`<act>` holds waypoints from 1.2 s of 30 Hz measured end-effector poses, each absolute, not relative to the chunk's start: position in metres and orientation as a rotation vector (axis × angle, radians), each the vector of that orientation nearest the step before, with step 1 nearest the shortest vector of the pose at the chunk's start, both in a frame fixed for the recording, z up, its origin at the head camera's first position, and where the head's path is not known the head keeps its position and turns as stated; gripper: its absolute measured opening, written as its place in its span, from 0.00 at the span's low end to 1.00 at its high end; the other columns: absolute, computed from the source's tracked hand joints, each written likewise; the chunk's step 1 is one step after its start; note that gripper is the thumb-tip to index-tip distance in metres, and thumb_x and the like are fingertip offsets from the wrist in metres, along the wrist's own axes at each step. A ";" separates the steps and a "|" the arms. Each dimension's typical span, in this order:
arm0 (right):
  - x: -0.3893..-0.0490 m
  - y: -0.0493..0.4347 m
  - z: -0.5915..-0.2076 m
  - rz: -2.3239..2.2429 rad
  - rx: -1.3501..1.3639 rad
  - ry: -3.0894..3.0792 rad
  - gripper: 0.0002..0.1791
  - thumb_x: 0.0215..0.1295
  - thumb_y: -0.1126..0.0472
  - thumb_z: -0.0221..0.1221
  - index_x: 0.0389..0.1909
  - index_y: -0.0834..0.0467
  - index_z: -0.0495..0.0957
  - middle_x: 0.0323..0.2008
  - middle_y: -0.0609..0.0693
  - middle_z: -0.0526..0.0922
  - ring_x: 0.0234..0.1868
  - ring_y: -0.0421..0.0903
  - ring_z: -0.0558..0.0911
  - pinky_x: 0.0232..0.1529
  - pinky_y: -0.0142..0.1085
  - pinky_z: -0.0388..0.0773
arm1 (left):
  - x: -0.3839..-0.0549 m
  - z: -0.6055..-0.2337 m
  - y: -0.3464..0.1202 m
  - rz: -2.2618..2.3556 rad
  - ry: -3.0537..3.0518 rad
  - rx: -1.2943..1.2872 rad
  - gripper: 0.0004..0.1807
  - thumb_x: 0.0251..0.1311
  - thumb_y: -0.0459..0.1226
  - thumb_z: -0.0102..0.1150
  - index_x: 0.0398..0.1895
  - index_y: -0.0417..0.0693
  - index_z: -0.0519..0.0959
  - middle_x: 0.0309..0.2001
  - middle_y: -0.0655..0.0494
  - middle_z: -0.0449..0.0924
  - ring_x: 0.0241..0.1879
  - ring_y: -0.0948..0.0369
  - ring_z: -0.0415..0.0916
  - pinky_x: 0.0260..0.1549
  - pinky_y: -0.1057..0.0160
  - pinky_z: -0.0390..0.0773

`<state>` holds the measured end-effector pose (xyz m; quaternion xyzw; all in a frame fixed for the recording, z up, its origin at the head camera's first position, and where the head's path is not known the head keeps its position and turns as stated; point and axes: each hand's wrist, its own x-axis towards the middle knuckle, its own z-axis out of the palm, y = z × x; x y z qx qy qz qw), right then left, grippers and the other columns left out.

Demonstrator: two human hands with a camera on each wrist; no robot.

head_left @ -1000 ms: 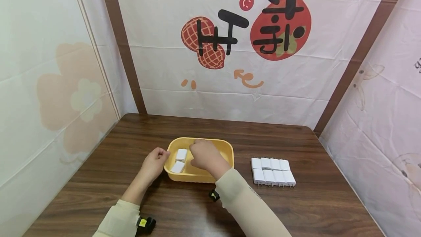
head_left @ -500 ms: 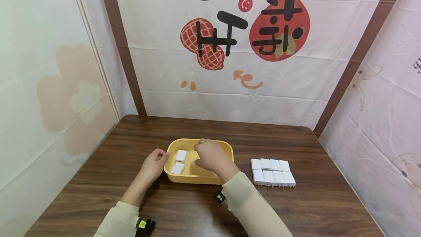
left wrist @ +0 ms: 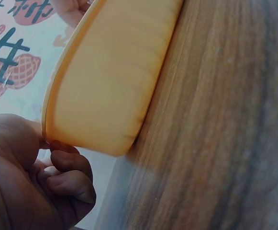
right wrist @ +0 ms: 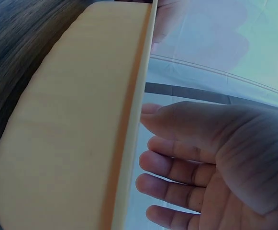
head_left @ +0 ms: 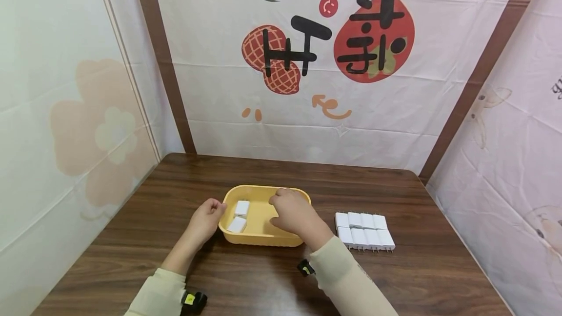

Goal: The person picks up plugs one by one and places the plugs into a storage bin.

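A yellow plastic tray [head_left: 263,239] stands on the brown table. Its left rim is pinched between the thumb and finger of my left hand [head_left: 205,219], the other fingers curled below, as the left wrist view shows. Inside the tray's left end lie two white charger plugs [head_left: 242,207], one behind the other. My right hand [head_left: 294,212] is over the right part of the tray. In the right wrist view that right hand [right wrist: 215,158] has loosely bent fingers with nothing between them, beside the tray's rim. The tray floor under it is partly hidden.
Right of the tray, several white charger plugs [head_left: 365,232] lie side by side in two rows, metal prongs pointing outward. The wood-grain table [head_left: 246,282] is bounded by printed cloth walls [head_left: 307,135] at the back and sides.
My right hand has moved rightward across the tray, away from the two charger plugs, and its fingers have loosened. My left hand keeps its place on the rim.
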<state>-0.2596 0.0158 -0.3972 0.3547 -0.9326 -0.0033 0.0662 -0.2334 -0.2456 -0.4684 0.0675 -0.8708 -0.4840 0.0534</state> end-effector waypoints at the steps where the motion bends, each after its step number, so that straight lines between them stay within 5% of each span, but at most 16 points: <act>1: -0.259 0.018 -0.397 -0.017 1.065 -2.807 0.22 0.62 0.47 0.71 0.53 0.53 0.85 0.48 0.47 0.84 0.52 0.46 0.82 0.57 0.41 0.78 | -0.234 -0.469 -0.245 -1.471 -2.647 0.205 0.15 0.78 0.45 0.50 0.44 0.39 0.73 0.31 0.51 0.71 0.31 0.57 0.70 0.29 0.62 0.72; 16: -0.252 0.034 -0.393 0.041 1.049 -2.795 0.23 0.63 0.48 0.70 0.56 0.55 0.84 0.51 0.49 0.83 0.56 0.49 0.81 0.62 0.47 0.76 | -0.233 -0.469 -0.244 -1.487 -2.657 0.215 0.16 0.78 0.46 0.50 0.45 0.39 0.73 0.31 0.51 0.70 0.29 0.58 0.70 0.27 0.63 0.72; 36: -0.264 0.064 -0.377 0.153 1.059 -2.828 0.22 0.61 0.54 0.70 0.55 0.57 0.84 0.49 0.51 0.82 0.53 0.53 0.81 0.53 0.52 0.77 | -0.234 -0.469 -0.245 -1.499 -2.648 0.220 0.17 0.79 0.46 0.49 0.45 0.39 0.73 0.29 0.52 0.71 0.29 0.58 0.70 0.27 0.62 0.71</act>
